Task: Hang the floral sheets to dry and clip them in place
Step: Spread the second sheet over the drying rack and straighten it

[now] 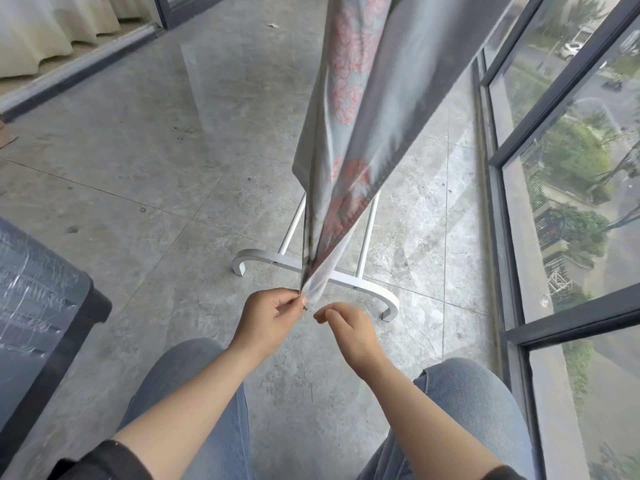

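**DESK:** What does the frame show?

**PHOTOGRAPHER:** A person seen from above on a grey tiled floor (166,161) works at the floral sheet (349,98). It hangs from somewhere above the frame and drapes down in front of a white drying rack (270,258). The rack's 2 uprights and curved foot show behind the cloth.

**DESK:** And the hands?

**PHOTOGRAPHER:** The left hand (268,315) pinches the sheet's lowest corner between thumb and fingers, drawing the cloth taut into a narrow point. The right hand (346,327) sits just beside that corner but apart from it. Its fingers are loosely curled, grasping nothing I can see.

**DESK:** Why hold it that way?

**PHOTOGRAPHER:** My reading is that pulling the corner down straightens the folds, so the sheet hangs even. The right hand looks placed to take a 2nd edge and spread the layers.

**DESK:** Any clips?

**PHOTOGRAPHER:** None in frame. The rack's top is out of view, so I cannot tell whether the sheet is clipped. Tall windows (554,168) run along the right side.
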A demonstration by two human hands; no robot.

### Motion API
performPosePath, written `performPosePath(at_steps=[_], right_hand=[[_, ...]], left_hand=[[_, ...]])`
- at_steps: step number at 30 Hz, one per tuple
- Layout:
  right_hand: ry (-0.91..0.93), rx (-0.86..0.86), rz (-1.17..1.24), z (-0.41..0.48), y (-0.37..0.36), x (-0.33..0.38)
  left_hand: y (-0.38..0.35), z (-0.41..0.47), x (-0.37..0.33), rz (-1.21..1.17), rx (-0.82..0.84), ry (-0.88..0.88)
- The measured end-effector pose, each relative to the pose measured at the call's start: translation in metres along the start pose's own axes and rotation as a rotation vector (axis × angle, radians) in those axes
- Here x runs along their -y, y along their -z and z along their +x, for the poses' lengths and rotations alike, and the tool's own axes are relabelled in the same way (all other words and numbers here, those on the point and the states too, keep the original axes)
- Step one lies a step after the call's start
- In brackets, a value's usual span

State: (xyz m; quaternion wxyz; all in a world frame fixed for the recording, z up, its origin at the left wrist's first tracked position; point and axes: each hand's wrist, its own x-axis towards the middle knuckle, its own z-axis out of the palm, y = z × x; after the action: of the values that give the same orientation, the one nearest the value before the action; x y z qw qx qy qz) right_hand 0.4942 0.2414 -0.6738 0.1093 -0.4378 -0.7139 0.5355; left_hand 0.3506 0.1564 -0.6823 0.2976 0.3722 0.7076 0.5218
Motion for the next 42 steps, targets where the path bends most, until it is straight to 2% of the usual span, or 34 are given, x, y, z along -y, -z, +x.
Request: performPosePath(at_steps=[3,6,14,16,21,28,35,42], right_hand=[[-0.285,0.090,0.429,0.012,-0.001,0.002],[-0.475,0.212,0.813,0.027,-0.009,0.003],[-0.504,0.212,1.163,0.042,-0.020,0.019],[-0.495,0.197,1.160,0.044,-0.018,0.019],[-0.533,0.061,0.929,0.046,-0.020,0.012],[-0.568,-0.050,0.898,0.049,-0.033,0.016],[-0.583,-0.043,0.877,0.050,-0.030,0.019],[-0.577,0.035,0.843,0.067,-0.018,0.027]], left_hand=[[0.001,-0.001,0.007,0.026,0.001,0.002],[0.001,-0.005,0.012,0.068,0.008,-0.016],[0.013,-0.003,0.005,0.145,-0.028,-0.034],[0.017,-0.001,0.000,0.177,-0.050,-0.055],[0.020,0.001,0.000,0.227,-0.062,-0.084],[0.019,0.001,0.007,0.264,-0.122,-0.031],[0.013,0.003,0.010,0.390,-0.148,-0.014],[0.022,0.037,0.009,0.409,-0.130,0.033]])
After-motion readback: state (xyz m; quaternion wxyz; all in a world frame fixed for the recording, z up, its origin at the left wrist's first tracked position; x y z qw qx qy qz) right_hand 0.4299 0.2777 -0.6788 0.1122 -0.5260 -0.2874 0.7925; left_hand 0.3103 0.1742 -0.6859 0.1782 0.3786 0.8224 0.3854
